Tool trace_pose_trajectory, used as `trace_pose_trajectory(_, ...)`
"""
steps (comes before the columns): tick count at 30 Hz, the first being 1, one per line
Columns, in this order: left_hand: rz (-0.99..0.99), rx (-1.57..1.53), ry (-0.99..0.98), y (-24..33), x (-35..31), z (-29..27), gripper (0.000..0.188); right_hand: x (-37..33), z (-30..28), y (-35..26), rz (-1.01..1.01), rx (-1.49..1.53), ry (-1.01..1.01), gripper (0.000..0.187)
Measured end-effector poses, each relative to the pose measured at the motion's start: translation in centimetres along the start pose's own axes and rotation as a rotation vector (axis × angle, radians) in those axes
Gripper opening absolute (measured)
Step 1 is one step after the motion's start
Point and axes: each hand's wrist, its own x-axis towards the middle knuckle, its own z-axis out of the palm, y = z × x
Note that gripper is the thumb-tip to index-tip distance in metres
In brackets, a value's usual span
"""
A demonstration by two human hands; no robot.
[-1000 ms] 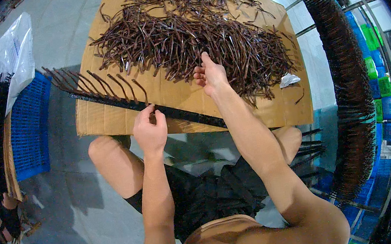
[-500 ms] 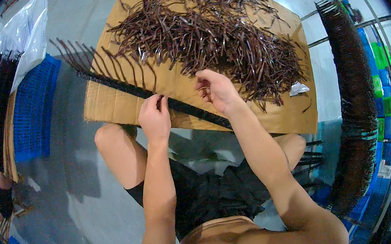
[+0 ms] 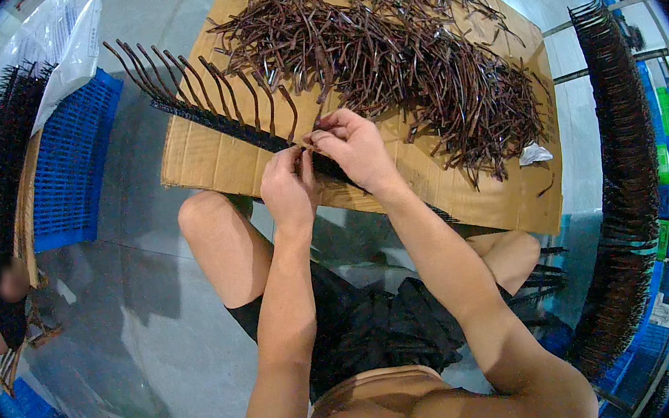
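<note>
A long black bristly strip (image 3: 249,135) lies slantwise along the near edge of a cardboard sheet (image 3: 195,163). Several dark brown strands (image 3: 217,88) stand up in a row from its left part. My left hand (image 3: 288,188) is closed, with thumb and fingers pinching at the strip just beyond the last strand. Against it, my right hand (image 3: 356,148) pinches the lower end of a thin brown strand (image 3: 324,83) that points up toward the pile. The fingertips of both hands meet and hide where that strand touches the strip.
A big heap of loose brown strands (image 3: 381,44) covers the far part of the cardboard, with a crumpled white scrap (image 3: 535,153) at its right. To the right stands a long dark row of strands (image 3: 627,173). A blue crate (image 3: 77,169) is at left, beside another person's hand (image 3: 12,280).
My right hand has come left from beside the heap to my left hand, a strand now showing in its fingers. The whole view has shifted slightly right.
</note>
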Motion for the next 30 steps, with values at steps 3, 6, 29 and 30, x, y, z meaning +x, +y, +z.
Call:
trace_pose_trajectory(3,0.041,0.023,0.019,0.0,0.1,0.0,0.009,-0.3,0.3,0.3,-0.024,-0.173,0.007,0.021)
trace_pose_trajectory(6,0.094,0.047,0.028,0.0,0.1,0.2,0.008,-0.5,0.6,1.5,-0.095,-0.159,0.081,0.019)
trace_pose_trajectory(29,-0.053,0.096,-0.09,-0.1,-0.1,-0.3,0.014,-1.8,1.3,-2.1,-0.313,-0.883,-0.015,0.02)
trace_pose_trajectory(30,-0.071,0.108,-0.103,-0.2,-0.1,-0.4,0.015,-1.7,1.1,-2.5,-0.239,-0.89,-0.058,0.02)
